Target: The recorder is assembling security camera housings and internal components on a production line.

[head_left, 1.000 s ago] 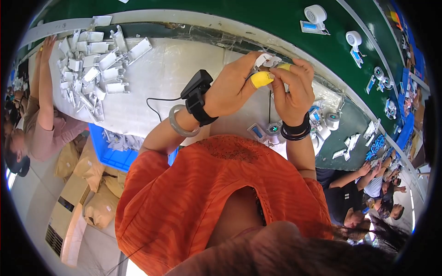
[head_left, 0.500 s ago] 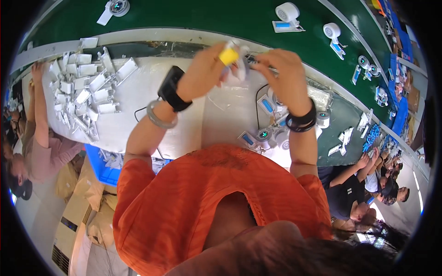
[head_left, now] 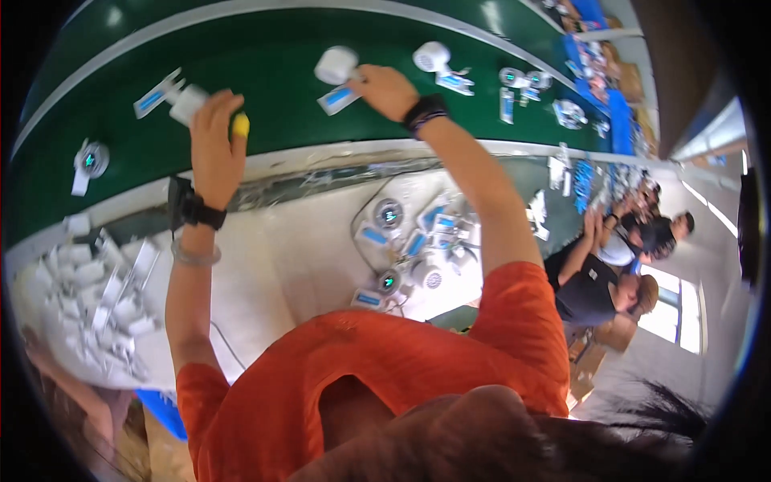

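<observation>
My left hand is stretched out over the green conveyor belt, fingers extended, with a yellow cover on the thumb. Its fingertips are beside a blurred white small fan, whose flat blue-marked base lies to the left; whether they touch is unclear. Farther right, my right hand has its fingers closed at the neck of another white small fan with a round head and a blue-marked base. The fingertips are partly hidden there. Several more fans with cords lie grouped on the bench in front of me.
A heap of white plastic parts covers the bench's left end. More fans stand along the belt. A pale raised rail separates belt and bench. Co-workers sit at right, one in a black shirt; another person's arm shows lower left.
Both hands have moved from above the bench out over the belt and spread apart. The left hand no longer holds the white piece; the right has reached a fan. My view has turned.
</observation>
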The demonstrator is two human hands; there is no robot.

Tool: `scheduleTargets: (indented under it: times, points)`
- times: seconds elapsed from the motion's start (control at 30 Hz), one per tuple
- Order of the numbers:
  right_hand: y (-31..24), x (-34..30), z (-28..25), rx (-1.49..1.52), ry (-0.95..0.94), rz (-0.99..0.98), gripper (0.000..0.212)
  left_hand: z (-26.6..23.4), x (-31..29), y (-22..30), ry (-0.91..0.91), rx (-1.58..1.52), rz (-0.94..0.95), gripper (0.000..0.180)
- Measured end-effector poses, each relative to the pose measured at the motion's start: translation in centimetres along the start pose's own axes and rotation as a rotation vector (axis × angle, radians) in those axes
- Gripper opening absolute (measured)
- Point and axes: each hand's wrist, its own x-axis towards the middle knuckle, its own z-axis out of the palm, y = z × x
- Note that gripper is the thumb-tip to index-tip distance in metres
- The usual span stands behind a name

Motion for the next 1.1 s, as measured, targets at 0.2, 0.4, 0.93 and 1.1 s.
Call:
scheduleTargets:
  times: [0.2, 0.4, 0.93, 1.1]
  points:
    - [-6.0, 1.7, -2.6, 0.465, 0.139, 0.138, 0.039, 6.0, 1.3, 5.7, -0.209, -0.229, -0.071, 0.071]
    - [-9.5, 0.3, -7.2, 1.484, -0.123, 0.521, 0.027, 6.3, -0.3, 6.4, -0.263, -0.182, -0.145, 0.081]
    - [-14.4, -3.4, -12.2, 2.096, -0.312, 0.542, 0.039, -3.3, -5.9, 11.5, -0.425, -0.072, 0.008, 0.038]
    - [-14.5, -3.5, -9.7, 1.771, -0.365, 0.340, 0.039, -4.4, -5.7, 8.7, -0.450, -0.417, -0.090, 0.042]
